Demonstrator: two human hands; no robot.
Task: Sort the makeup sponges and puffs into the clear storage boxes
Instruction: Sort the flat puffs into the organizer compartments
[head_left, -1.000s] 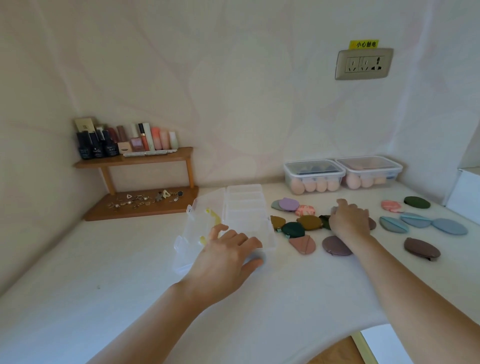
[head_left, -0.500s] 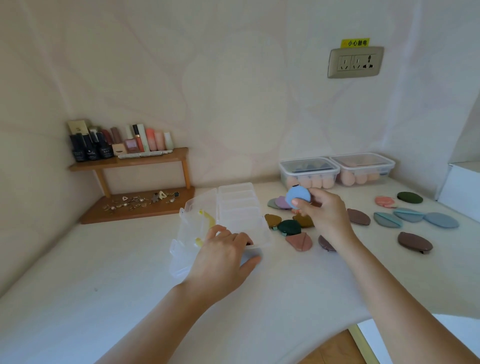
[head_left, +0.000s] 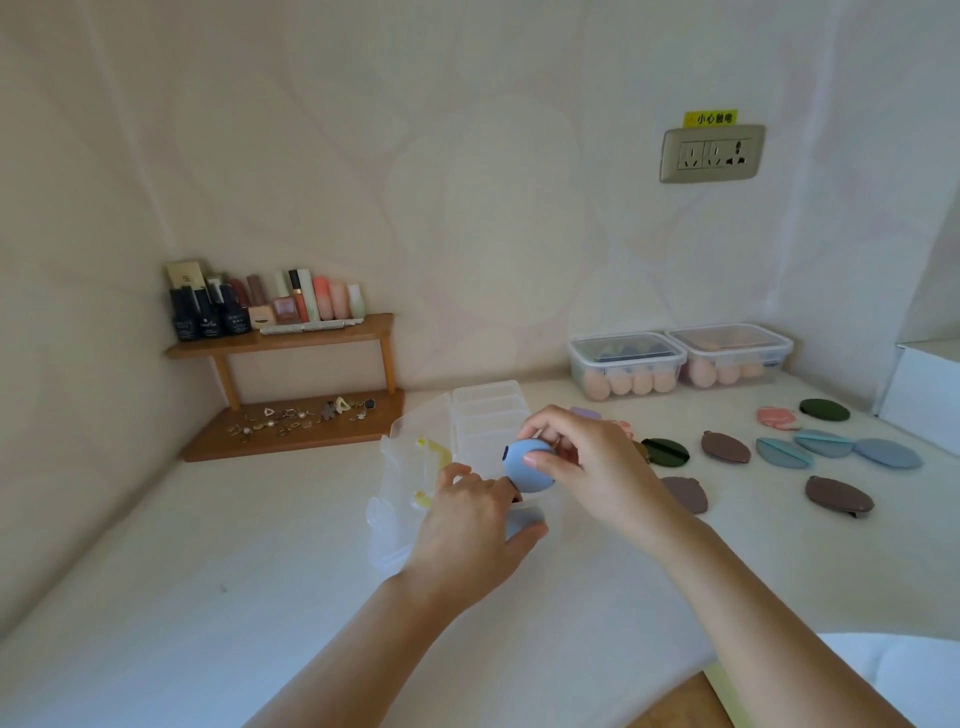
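Observation:
A clear compartment box (head_left: 485, 415) lies open in the middle of the white table, its lid (head_left: 410, 457) folded out to the left. My left hand (head_left: 475, 525) grips the box's near edge. My right hand (head_left: 576, 457) pinches a light blue round puff (head_left: 527, 467) and holds it just above the box's near compartments. Several flat puffs lie loose to the right: a dark green one (head_left: 665, 451), brown ones (head_left: 725, 447) (head_left: 839, 494), blue ones (head_left: 888, 453), a pink one (head_left: 775, 417).
Two lidded clear tubs (head_left: 626, 364) (head_left: 730, 356) with peach egg sponges stand at the back right. A wooden shelf (head_left: 280, 340) with cosmetics and jewellery fills the back left corner. A white box (head_left: 924, 395) stands at far right. The table's front edge curves at bottom right.
My right hand picked a light blue puff out of the pile and carried it left, over the compartment box. My left hand stayed on the box.

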